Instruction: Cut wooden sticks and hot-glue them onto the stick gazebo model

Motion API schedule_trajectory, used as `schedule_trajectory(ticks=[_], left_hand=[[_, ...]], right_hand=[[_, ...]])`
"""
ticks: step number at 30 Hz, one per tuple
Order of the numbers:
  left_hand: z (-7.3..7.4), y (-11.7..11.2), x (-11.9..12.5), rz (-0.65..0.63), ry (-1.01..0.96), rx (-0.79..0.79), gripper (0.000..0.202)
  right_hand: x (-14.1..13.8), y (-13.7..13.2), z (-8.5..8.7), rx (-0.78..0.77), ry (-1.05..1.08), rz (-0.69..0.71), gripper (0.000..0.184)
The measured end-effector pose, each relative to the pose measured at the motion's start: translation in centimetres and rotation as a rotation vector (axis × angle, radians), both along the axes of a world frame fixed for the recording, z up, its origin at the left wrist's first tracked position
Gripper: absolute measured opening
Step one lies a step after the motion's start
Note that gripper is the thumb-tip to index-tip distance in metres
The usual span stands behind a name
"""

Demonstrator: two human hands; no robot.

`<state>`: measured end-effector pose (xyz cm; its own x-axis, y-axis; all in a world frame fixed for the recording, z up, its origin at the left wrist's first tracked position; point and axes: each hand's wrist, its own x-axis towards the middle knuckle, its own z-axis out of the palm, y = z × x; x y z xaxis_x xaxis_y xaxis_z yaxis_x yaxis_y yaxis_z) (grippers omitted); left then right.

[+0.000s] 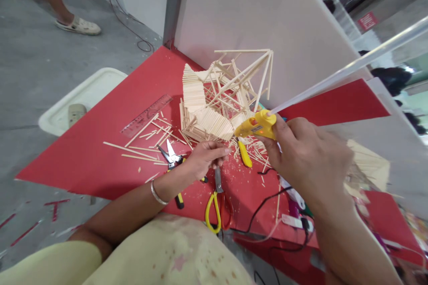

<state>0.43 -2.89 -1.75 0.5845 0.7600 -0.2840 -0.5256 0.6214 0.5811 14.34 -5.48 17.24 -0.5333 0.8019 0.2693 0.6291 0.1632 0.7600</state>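
My right hand (306, 153) is wrapped round a yellow glue gun (257, 125) with a long clear glue stick (351, 67) sticking out of its back. The nozzle points left at the lower edge of a wooden stick model (217, 95) on the red table (100, 142). My left hand (205, 156) rests just below the model, fingers curled and pinched together; what they hold is too small to make out. A metal bangle sits on that wrist.
Loose sticks (143, 142), a clear ruler (147, 115), small cutters (171, 155), yellow-handled scissors (216, 207) and a yellow knife (244, 153) lie around. Black cables (267, 200) run at the right. White board behind. A white tray (80, 98) and another person's foot (78, 24) on the floor.
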Motion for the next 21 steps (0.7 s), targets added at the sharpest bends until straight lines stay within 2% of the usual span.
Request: schedule_trajectory(ticks=[11,16,21], left_hand=[[-0.13,0.14,0.13,-0.015,-0.013,0.005,0.026],[0.29,0.52,0.24,-0.025,-0.048,0.038,0.027],[0.53,0.72,0.28,-0.012,-0.049,0.038,0.027]], right_hand=[[0.18,-0.38,-0.01,-0.012,0.011,-0.029,0.040],[0.42,-0.48,0.12,0.017,0.057,-0.037,0.040],[0.50,-0.38,0.10,-0.020,0.076,-0.037,0.040]])
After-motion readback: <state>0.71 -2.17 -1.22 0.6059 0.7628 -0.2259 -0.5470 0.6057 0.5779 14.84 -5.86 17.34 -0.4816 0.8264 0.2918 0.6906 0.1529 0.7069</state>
